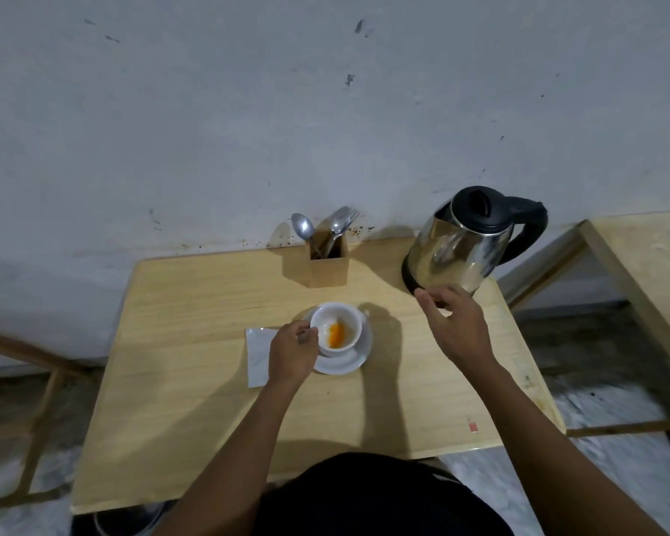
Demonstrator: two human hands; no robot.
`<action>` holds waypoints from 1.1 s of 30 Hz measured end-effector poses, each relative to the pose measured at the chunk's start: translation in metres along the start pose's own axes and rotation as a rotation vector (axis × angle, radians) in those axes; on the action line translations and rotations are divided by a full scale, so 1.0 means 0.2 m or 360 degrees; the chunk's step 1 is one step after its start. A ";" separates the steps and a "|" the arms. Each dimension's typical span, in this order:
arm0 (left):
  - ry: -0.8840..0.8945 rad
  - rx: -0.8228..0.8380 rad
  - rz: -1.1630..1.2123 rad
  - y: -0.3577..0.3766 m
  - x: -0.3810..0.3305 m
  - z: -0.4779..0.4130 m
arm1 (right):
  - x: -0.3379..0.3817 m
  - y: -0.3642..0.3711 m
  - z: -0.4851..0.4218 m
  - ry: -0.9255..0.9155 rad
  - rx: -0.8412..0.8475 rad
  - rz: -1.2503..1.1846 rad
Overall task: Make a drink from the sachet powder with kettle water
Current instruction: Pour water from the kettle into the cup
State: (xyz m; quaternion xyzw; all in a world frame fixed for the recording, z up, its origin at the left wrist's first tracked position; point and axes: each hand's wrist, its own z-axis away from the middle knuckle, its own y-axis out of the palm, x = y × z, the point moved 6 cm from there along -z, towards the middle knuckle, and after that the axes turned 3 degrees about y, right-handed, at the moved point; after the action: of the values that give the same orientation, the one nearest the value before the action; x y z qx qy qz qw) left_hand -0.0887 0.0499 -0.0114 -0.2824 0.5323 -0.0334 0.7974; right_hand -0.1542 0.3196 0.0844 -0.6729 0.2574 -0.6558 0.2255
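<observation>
A white cup (337, 326) stands on a white saucer (351, 361) in the middle of the wooden table (194, 365). Orange powder (336, 335) lies in the cup's bottom. My left hand (293, 352) rests against the cup's left rim, fingers curled at it. A silvery sachet (257, 353) lies flat on the table, partly under that hand. My right hand (455, 323) hovers open above the table, just in front of the steel kettle (461, 245) with its black lid and handle, not touching it.
A wooden holder (327, 265) with spoons and a fork stands at the back by the wall. A second wooden table (650, 272) is at the right, with a gap between. Wooden frame bars (43, 404) run along the left.
</observation>
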 end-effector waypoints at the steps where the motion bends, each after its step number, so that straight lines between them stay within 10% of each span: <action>1: -0.0025 -0.0037 0.0014 0.00 -0.01 0.00 | -0.01 -0.06 -0.01 -0.0004 -0.0087 -0.0008; 12: -0.0406 -0.0350 0.0213 0.08 -0.03 0.05 | -0.11 -0.58 -0.40 -0.0044 -0.0471 0.0018; 33: -0.0536 -0.0522 0.0127 0.13 -0.12 0.13 | -0.29 -0.61 -1.09 -0.0093 0.0490 0.0042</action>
State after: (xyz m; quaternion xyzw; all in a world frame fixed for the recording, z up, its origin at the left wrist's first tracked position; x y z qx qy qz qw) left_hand -0.0836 0.0904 0.0036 -0.3886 0.4008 0.1325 0.8190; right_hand -0.3654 0.4582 0.1274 -0.6458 0.1560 -0.6647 0.3418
